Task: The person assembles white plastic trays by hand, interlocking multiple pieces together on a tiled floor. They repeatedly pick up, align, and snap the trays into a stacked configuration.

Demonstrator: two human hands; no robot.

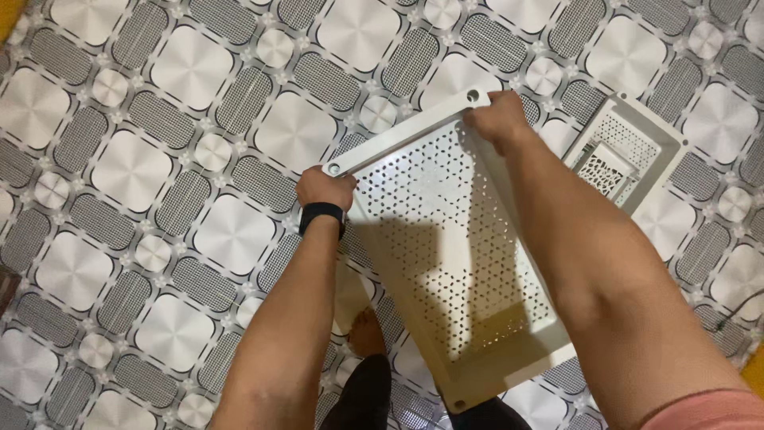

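Observation:
I hold a white plastic shelf panel [446, 231] with a perforated middle and round holes at its corners, tilted above the floor. My left hand [323, 189] grips its far left corner; a black wristband sits on that wrist. My right hand [498, 118] grips the far right corner, near a corner hole. The panel's near edge reaches down toward my legs, and my arms cast shadows across it.
A second white perforated panel [629, 151] lies on the floor to the right of my right hand. The floor [159, 199] is covered with a grey and white patterned sheet. My bare foot [366, 334] shows below the panel. A dark cord [736, 310] lies at the right edge.

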